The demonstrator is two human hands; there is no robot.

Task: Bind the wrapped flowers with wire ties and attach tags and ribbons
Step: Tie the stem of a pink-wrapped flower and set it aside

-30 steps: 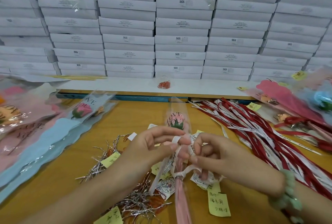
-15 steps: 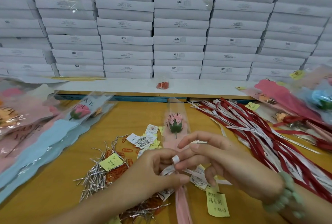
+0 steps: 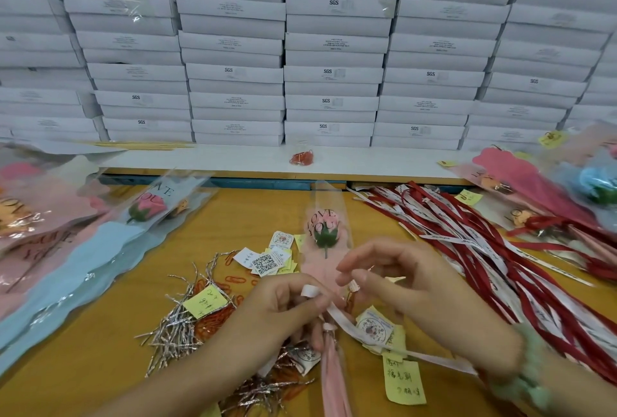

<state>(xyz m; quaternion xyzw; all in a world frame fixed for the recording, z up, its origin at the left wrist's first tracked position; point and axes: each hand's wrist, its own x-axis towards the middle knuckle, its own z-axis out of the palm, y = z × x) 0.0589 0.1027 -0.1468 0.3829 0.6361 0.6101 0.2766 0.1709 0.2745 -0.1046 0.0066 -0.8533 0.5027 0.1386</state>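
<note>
The wrapped flower (image 3: pixel 324 233) lies on the surface (image 3: pixel 247 209) at lower centre, its neck between both hands. The left hand (image 3: pixel 283 313) pinches the white ribbon (image 3: pixel 347 324); the right hand (image 3: pixel 414 286) pinches what looks like another loop of it. Draw both ends evenly, cinching snugly without crushing the wrap.
</note>
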